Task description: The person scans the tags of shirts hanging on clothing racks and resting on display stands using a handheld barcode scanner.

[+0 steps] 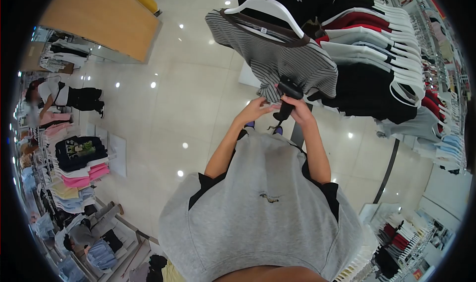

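A grey striped shirt (277,54) hangs on a white hanger (270,7) at the front of a rack of clothes. My right hand (299,109) is wrapped round a black handheld scanner (289,93), whose head is against the lower part of the shirt. To its left, my left hand (255,109) has its fingers at the shirt's bunched lower edge, close to the scanner. A short piece of dark cord shows below the scanner's handle.
Black, red and white clothes (367,39) hang on white hangers along the right. A wooden counter (101,17) stands at the upper left. Another person (64,93) stands by racks at the left. More clothes fill the lower left and lower right.
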Motion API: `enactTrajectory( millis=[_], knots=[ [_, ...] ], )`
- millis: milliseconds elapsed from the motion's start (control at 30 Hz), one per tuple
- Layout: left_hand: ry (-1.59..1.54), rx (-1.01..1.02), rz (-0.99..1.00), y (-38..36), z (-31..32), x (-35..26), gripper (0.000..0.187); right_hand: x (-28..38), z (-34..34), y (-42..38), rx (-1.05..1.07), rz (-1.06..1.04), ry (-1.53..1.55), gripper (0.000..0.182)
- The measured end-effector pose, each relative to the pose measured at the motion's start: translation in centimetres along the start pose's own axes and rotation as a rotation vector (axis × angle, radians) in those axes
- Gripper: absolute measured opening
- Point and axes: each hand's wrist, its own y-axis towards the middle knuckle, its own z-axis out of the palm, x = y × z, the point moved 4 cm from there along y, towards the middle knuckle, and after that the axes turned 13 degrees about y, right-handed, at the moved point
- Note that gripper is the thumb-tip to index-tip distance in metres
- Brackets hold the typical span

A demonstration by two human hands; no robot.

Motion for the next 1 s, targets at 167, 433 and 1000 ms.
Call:
enactTrajectory(
  millis=[167, 433, 1000],
  knots=[
    [-0.129, -0.127, -0.001, 1.4, 0.7, -0.5, 0.026, 1.9, -0.3, -2.5, -0.094, -0.221, -0.095, 0.033],
    [-0.921, -0.351, -0.127, 3.4, 1.0, -3.2, 0.025, -2.2, -6.0, -6.0, -0.279, -0.354, -1.096, 0.033],
    [0.128, -0.249, -0.387, 3.1, 0.6, -1.5, 0.035, -5.2, -5.2, -4.9, -0.371, -0.499, -1.204, 0.027]
  ],
)
